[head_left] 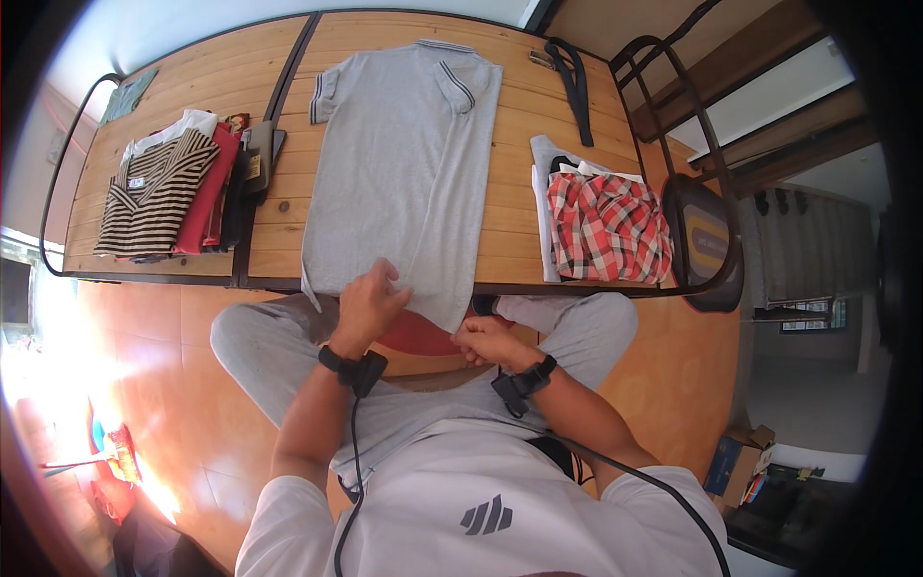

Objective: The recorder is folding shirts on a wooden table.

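Observation:
A light grey polo shirt point(385, 173) lies lengthwise on the wooden table, collar at the far end. Its right side is folded inward, with one short sleeve lying across the top. The other striped-cuff sleeve sticks out at the left. The hem hangs past the table's near edge. My left hand point(370, 306) is over the lower left part of the shirt, its fingers bent and apart, holding nothing that I can see. At the hem's right corner, my right hand point(486, 342) pinches the polo shirt between thumb and fingers.
Folded clothes point(159, 188) are stacked at the left, a striped one on top. To the right is another pile with a red checked shirt point(611, 226). A black strap point(580, 96) lies beyond it. Bent metal rails point(721, 192) edge the wooden table point(279, 207).

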A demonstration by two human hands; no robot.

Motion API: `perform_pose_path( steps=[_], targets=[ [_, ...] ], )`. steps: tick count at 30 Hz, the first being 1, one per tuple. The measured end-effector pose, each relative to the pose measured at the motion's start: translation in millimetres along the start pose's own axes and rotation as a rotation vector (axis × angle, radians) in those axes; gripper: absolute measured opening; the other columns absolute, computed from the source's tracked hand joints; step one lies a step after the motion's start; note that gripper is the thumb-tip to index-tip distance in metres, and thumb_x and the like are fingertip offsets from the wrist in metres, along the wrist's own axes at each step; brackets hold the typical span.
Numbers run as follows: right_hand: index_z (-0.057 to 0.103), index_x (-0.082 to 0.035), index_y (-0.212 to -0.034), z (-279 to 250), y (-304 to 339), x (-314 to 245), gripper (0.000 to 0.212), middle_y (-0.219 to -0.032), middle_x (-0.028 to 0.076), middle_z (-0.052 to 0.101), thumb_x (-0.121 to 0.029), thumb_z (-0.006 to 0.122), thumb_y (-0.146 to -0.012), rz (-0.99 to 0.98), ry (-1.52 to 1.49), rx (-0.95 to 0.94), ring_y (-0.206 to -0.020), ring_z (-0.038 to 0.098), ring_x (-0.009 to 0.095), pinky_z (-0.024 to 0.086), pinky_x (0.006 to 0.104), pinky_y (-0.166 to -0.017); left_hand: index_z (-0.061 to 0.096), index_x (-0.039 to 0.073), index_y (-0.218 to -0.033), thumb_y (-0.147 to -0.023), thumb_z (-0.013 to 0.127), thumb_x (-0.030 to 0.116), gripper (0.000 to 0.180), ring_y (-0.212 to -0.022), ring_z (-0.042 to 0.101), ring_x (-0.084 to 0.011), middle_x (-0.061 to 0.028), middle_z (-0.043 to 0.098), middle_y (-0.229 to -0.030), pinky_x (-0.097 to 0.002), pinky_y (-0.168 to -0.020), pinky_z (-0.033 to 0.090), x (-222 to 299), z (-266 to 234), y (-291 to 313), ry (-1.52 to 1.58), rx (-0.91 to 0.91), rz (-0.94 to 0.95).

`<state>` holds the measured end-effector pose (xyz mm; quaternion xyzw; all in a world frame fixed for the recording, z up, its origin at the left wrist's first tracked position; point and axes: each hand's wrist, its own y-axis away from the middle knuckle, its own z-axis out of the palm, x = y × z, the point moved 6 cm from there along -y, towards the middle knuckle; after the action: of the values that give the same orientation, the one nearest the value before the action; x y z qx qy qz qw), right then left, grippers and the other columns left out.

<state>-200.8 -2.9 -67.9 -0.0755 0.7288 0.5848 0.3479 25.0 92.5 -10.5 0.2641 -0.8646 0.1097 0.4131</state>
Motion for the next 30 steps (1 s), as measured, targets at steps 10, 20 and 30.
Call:
perform_pose_path(
  steps=[10,20,30],
  targets=[
    [0.064,-0.006,-0.101,-79.9,16.3,-185.4,0.025,-0.084,-0.001,0.062,-0.029,0.070,-0.092,-0.431,0.290,0.216,-0.073,0.058,0.007,0.048,0.0232,-0.059,0.060,0.006,-0.117,-0.076,0.079,0.020,0.047,-0.127,0.049,-0.0325,-0.0130,0.059,-0.125,-0.0445,-0.102,0.043,63.2,47.1,-0.1,-0.141,-0.110,0.532],
    [0.064,-0.004,-0.093,-154.2,-72.2,-320.2,0.034,-0.077,0.004,0.062,-0.033,0.077,-0.081,-0.474,0.424,0.473,-0.068,0.060,0.014,0.049,0.0283,-0.057,0.047,0.009,-0.144,-0.076,0.079,0.023,0.077,-0.145,0.030,-0.0387,-0.0148,0.038,-0.153,-0.0536,-0.119,0.026,49.5,74.1,-14.7,-0.393,-0.195,0.651],
    [0.066,0.007,-0.082,-216.5,-181.0,-347.6,0.051,-0.069,0.009,0.062,-0.040,0.082,-0.073,-0.512,0.373,0.760,-0.054,0.057,0.019,0.047,0.0336,-0.050,0.047,0.005,-0.145,-0.081,0.070,0.021,0.069,-0.145,0.031,-0.0416,-0.0184,0.034,-0.156,-0.0580,-0.117,0.025,52.6,72.5,-14.2,-0.325,-0.221,0.640]
  ],
)
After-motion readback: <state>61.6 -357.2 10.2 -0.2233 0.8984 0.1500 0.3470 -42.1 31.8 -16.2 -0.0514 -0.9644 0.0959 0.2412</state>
